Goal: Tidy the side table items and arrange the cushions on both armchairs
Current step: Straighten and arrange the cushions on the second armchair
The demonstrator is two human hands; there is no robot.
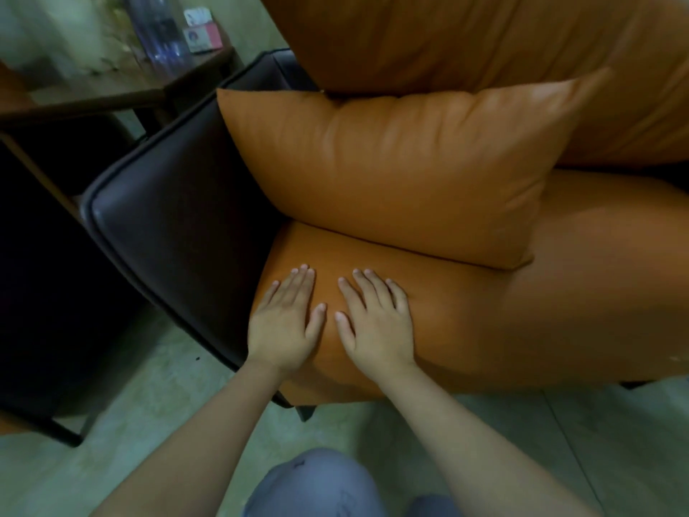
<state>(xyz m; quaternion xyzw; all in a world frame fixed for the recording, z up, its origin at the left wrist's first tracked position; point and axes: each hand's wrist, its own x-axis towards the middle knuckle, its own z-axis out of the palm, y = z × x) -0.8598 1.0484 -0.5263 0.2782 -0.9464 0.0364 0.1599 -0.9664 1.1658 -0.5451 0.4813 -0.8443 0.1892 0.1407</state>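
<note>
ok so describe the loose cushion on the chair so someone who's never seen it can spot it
Find the orange leather armchair with dark brown sides. On its wide orange seat pad, against the tall orange back pad, lies a loose rectangular orange leather cushion. Unlike those two pads, it is smaller, with pointed corners, and sits askew.

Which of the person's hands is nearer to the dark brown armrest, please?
Left. The left hand lies flat on the orange seat cushion right beside the armrest; the right hand lies further along the seat.
</note>
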